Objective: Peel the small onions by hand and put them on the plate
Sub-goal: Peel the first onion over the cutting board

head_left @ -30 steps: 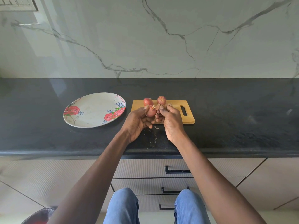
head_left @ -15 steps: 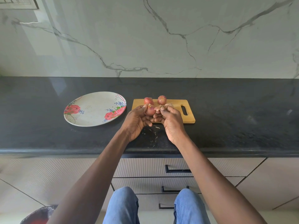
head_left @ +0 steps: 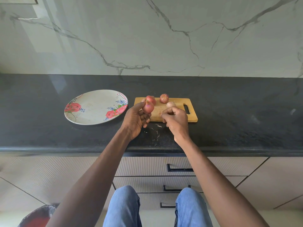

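My left hand holds a small red onion between thumb and fingers, just above the left end of the wooden cutting board. My right hand hovers over the board's middle, apart from that onion, with thumb and fingers curled together; nothing shows between the fingertips. Two more red onions lie on the board's far side. A paler onion sits just beyond my right knuckles. The flowered plate lies left of the board with nothing on it.
Bits of onion skin are scattered on the black counter in front of the board. A marble wall rises behind. Drawers with black handles are under the counter edge, and a bin stands at the bottom left.
My hands have come apart: the right hand has drawn away to the right from the onion, which stays in my left hand. The pale onion now shows.
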